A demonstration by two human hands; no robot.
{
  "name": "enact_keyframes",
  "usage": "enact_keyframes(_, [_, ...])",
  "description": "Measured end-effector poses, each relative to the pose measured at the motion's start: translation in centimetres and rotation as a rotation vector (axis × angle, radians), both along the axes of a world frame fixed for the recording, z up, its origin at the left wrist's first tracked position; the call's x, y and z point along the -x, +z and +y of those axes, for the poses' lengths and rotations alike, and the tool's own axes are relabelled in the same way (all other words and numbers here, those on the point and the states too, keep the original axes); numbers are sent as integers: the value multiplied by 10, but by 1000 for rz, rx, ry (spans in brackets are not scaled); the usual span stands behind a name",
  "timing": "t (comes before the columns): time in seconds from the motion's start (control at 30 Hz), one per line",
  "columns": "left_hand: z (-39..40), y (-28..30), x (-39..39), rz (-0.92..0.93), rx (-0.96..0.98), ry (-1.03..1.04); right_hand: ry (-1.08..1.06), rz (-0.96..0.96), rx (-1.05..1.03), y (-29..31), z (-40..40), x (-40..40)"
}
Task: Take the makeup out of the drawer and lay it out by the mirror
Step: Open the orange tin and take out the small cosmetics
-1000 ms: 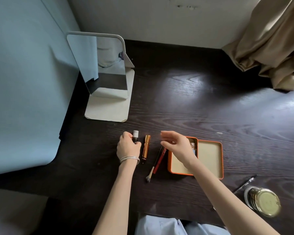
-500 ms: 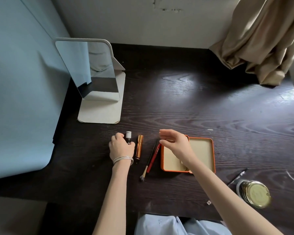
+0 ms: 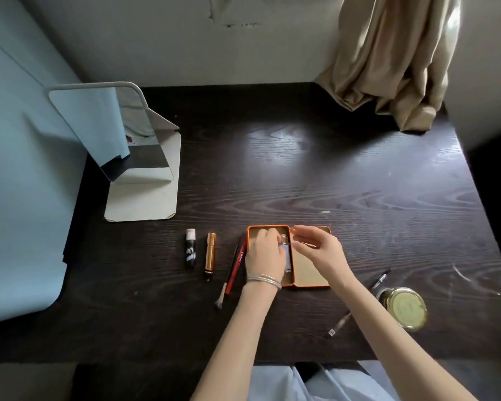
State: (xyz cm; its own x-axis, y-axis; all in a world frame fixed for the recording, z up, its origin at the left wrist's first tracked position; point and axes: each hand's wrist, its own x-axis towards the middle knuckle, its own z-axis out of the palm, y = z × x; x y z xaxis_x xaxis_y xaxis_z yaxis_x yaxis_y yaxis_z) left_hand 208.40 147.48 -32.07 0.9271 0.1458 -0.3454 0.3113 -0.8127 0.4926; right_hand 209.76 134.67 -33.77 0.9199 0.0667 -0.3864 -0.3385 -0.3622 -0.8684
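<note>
Here we see the dark worktop (image 3: 315,175) with the mirror (image 3: 119,140) at its left, and the orange tin (image 3: 311,285) lies open near the front edge. Our left hand (image 3: 265,256) is inside the tin and its fingers pinch a small glass vial (image 3: 285,250), while our right hand (image 3: 315,247) hovers just above, relaxed and holding nothing. We think the smooth vial could slip from this narrow pinch, or the light tin could slide and knock the red pencil (image 3: 237,264) beside it out of the row.

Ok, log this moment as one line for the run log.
step: emptying orange tin | left hand: grips small bottle in tin | right hand: open above tin | laid out: black-white tube, gold tube, brush
</note>
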Motion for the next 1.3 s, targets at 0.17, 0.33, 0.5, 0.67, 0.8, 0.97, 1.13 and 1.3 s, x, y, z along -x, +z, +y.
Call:
enact_keyframes(0.17, [-29, -15, 0, 149, -49, 23, -28, -7, 13, -3, -20, 9])
enact_keyframes(0.33, [-31, -22, -1, 101, -66, 94, -35, 0, 4, -5, -29, 13])
enact_keyframes(0.5, [-25, -26, -4, 137, -64, 156, -19, 19, -8, -6, -31, 14])
enact_keyframes(0.67, [-26, -29, -11, 249, -37, 188, -3, 31, -5, -6, -29, 13])
enact_keyframes(0.8, [-25, -32, -15, 288, -41, 201, 15, 38, -2, -6, -26, 11])
enact_keyframes(0.97, [-13, -26, -10, 202, -48, 217, 28, 27, -17, -2, -20, 8])
enact_keyframes(1.13, [29, -12, -4, 63, 55, 368, 79, 46, -53, 2, 1, 0])
enact_keyframes(1.3, [96, -5, 5, 39, 30, 567, 147, 48, -79, 6, 35, -7])
